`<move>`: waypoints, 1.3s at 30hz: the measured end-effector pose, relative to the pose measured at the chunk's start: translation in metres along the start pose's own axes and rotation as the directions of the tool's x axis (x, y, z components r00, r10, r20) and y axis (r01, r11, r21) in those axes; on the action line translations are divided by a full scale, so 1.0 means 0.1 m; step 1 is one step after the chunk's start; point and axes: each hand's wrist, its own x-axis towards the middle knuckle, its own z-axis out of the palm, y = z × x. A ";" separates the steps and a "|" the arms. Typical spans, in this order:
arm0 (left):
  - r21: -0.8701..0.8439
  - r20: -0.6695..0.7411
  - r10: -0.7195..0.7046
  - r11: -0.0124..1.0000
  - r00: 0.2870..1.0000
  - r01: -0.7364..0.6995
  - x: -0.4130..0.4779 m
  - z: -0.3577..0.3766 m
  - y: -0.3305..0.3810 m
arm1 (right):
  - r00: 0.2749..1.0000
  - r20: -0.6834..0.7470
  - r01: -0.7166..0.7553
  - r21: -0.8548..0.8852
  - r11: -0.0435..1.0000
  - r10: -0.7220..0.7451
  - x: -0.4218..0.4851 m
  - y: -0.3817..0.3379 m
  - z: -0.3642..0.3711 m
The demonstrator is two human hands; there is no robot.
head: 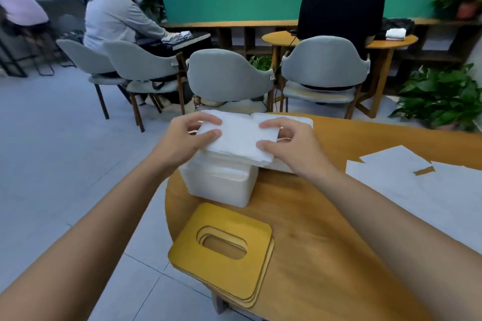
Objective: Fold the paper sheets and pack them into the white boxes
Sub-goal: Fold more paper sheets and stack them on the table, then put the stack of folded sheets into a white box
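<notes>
We're pinching the folded white paper stack (237, 138) w/ left hand (191, 138) + right hand (285, 144) over the near-left white rectangular box (221, 186); it's askew, so prob snags going in.

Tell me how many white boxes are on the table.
2. The left box stands at the table edge beneath the folded paper; the right box sits beside it, partly hidden behind the paper and the right hand. No others show.

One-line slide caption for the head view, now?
Left hand and right hand grip folded paper sheets over a white box; yellow slotted lids lie nearer on the wooden table.
</notes>
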 end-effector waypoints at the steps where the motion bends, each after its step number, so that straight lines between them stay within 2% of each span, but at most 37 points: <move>1: -0.001 -0.030 -0.008 1.000 1.000 0.008 0.12 -0.07 -0.05 | 1.000 0.003 -0.009 -0.026 1.000 0.009 0.15 -0.02 0.08; 4: 0.051 -0.087 -0.049 0.997 0.995 0.054 0.51 -0.23 -0.25 | 0.997 0.068 -0.011 -0.144 0.990 0.021 0.60 -0.07 0.25; 6: 0.158 -0.101 -0.077 0.983 0.992 0.092 0.77 -0.32 -0.40 | 0.992 0.124 0.008 -0.263 0.965 0.026 0.88 -0.06 0.36; 10: 0.472 0.006 -0.061 0.880 0.998 0.051 1.12 -0.38 -0.57 | 0.984 0.168 0.022 -0.477 0.879 0.067 1.34 0.05 0.58; 14: 0.615 0.119 -0.020 0.787 0.993 -0.058 1.31 -0.39 -0.70 | 0.971 0.219 0.067 -0.628 0.775 0.094 1.54 0.13 0.72; 17: 0.671 0.245 -0.049 0.729 0.968 -0.133 1.36 -0.37 -0.80 | 0.953 0.287 0.155 -0.733 0.662 0.095 1.52 0.17 0.75; 21: 0.672 0.276 0.030 0.709 0.961 -0.215 1.44 -0.39 -0.83 | 0.954 0.299 0.246 -0.838 0.486 0.034 1.53 0.11 0.74; 23: 0.695 0.324 0.025 0.672 0.946 -0.256 1.50 -0.43 -0.80 | 0.954 0.298 0.253 -0.853 0.457 0.029 1.56 0.09 0.75; 25: 0.716 0.371 -0.047 0.650 0.927 -0.254 1.54 -0.41 -0.78 | 0.949 0.309 0.252 -0.867 0.429 0.067 1.59 0.11 0.78; 27: 0.734 0.381 -0.104 0.638 0.919 -0.232 1.57 -0.35 -0.78 | 0.942 0.318 0.252 -0.880 0.403 0.104 1.60 0.12 0.81; 32: 0.762 0.390 -0.146 0.606 0.909 -0.230 1.62 -0.27 -0.74 | 0.927 0.312 0.242 -0.921 0.305 0.208 1.69 0.05 0.91; 36: 0.772 0.374 -0.151 0.598 0.915 -0.217 1.58 -0.26 -0.66 | 0.920 0.312 0.230 -0.920 0.318 0.236 1.69 0.01 0.87; 39: 0.726 0.353 -0.061 0.647 0.934 -0.233 1.52 -0.28 -0.50 | 0.939 0.306 0.203 -0.861 0.466 0.158 1.58 -0.01 0.69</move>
